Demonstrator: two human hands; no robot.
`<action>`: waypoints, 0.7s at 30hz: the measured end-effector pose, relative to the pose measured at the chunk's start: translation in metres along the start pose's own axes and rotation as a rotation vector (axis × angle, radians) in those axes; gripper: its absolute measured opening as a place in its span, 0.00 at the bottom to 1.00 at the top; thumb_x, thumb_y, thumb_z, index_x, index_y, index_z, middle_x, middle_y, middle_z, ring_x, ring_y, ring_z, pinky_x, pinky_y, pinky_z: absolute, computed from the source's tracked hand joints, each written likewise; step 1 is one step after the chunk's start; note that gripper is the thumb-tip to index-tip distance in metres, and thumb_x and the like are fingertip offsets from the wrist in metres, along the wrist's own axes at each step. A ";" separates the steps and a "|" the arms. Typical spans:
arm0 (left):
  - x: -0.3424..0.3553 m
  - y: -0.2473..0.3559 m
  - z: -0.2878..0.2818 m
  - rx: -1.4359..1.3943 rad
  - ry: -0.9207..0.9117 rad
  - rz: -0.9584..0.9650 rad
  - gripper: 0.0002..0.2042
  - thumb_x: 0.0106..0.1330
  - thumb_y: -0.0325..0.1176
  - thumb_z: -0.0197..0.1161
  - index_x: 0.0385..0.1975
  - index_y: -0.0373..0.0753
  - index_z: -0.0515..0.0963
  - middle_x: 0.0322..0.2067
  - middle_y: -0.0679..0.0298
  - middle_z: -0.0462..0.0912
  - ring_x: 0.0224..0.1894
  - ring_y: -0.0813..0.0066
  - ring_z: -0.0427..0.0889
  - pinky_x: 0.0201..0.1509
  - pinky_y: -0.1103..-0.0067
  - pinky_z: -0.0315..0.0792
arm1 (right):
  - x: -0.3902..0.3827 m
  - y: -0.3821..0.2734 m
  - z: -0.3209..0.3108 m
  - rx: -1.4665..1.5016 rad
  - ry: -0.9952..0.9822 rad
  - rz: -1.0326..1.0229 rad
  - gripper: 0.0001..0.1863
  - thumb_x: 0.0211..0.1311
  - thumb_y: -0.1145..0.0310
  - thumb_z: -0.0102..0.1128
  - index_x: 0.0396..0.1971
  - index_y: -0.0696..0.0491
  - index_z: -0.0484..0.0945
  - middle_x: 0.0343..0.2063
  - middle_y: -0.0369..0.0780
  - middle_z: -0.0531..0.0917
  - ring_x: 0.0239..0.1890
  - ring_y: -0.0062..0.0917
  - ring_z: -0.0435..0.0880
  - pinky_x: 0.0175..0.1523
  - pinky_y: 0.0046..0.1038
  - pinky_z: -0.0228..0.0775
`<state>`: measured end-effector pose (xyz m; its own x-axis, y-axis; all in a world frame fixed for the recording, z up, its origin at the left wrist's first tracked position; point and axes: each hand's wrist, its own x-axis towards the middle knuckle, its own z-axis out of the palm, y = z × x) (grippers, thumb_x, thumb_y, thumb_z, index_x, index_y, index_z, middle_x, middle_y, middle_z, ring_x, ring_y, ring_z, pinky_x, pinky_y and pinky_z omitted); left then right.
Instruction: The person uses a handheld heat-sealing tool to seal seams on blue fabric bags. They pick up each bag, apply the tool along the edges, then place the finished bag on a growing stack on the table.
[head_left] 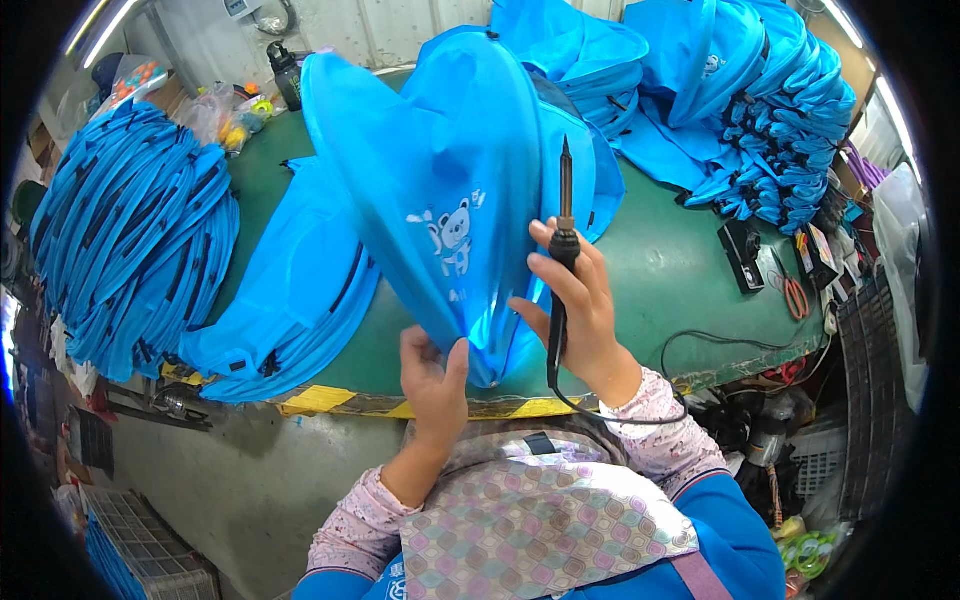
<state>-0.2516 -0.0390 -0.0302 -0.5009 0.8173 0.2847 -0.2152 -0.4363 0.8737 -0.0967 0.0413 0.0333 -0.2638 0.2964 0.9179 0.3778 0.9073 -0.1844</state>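
Observation:
A large blue fabric piece (490, 140) with a stiff curved rim and a white cartoon bear print stands raised in front of me, narrowing to a fold at the table's near edge. At that lower fold my left hand (435, 390) has its thumb and curled fingers closed at the fabric's left edge; the exact grip is partly hidden. My right hand (590, 320) holds a soldering iron (564, 250) with a black handle, tip pointing up. The same hand's fingers and thumb reach to the fabric's right side.
On the green table (660, 280) a big stack of blue fabric pieces (130, 240) stands left, with more folded ones (290, 290) beside it. Further blue piles (760, 110) fill the back right. Scissors (793, 290), a black box (741, 255) and the iron's cord (700, 335) lie right.

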 end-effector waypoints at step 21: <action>0.004 -0.025 0.016 -0.396 -0.121 -0.293 0.09 0.67 0.21 0.65 0.39 0.39 0.71 0.37 0.65 0.81 0.38 0.82 0.79 0.46 0.83 0.74 | -0.029 -0.036 -0.025 0.058 -0.030 -0.089 0.16 0.52 0.68 0.69 0.42 0.53 0.82 0.17 0.29 0.72 0.23 0.23 0.73 0.38 0.30 0.58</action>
<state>-0.2345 -0.0185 -0.0446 -0.2758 0.9544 0.1140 -0.6456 -0.2718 0.7137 -0.0808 -0.0073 0.0217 -0.3207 0.2223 0.9207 0.3003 0.9458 -0.1237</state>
